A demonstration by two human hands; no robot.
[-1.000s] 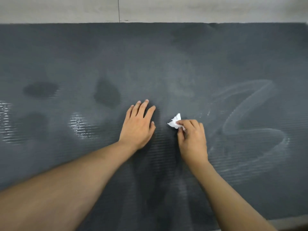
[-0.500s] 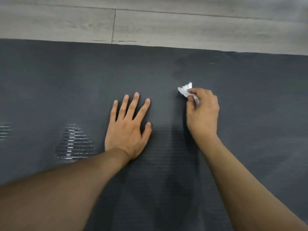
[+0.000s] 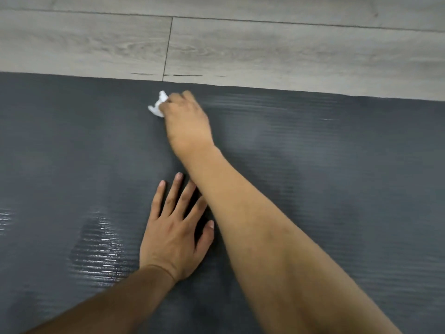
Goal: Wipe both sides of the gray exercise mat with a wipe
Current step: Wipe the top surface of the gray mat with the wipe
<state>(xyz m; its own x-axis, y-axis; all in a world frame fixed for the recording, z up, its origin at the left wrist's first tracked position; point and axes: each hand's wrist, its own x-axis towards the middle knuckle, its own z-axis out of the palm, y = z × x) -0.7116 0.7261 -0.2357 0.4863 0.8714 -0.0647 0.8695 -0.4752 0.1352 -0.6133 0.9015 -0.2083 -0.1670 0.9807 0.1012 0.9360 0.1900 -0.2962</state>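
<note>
Near the far edge of the gray exercise mat (image 3: 337,189), my right hand (image 3: 186,121) gripped the crumpled white wipe (image 3: 159,106), fingers curled round it, and held it down against the mat's ribbed surface. The wipe stuck out to the left of my knuckles, just short of the line where the mat met the pale wood-plank floor (image 3: 265,49).

My right forearm ran from the near right corner toward the far middle, and it hid the tip of one finger of my left hand (image 3: 173,237). That hand lay flat on the mat, nearer to me than the wipe, palm down, its fingers straight and spread and the thumb out to the right. It held nothing.

Just left of the left hand a glossy wet patch (image 3: 101,251) shone on the ribs, and a smaller sheen showed at the left border of the view. To the right of my right hand paler, hazy streaks lay across the mat near its far edge. The mat itself lay spread flat on the floor, stretching from the left border to the right.
</note>
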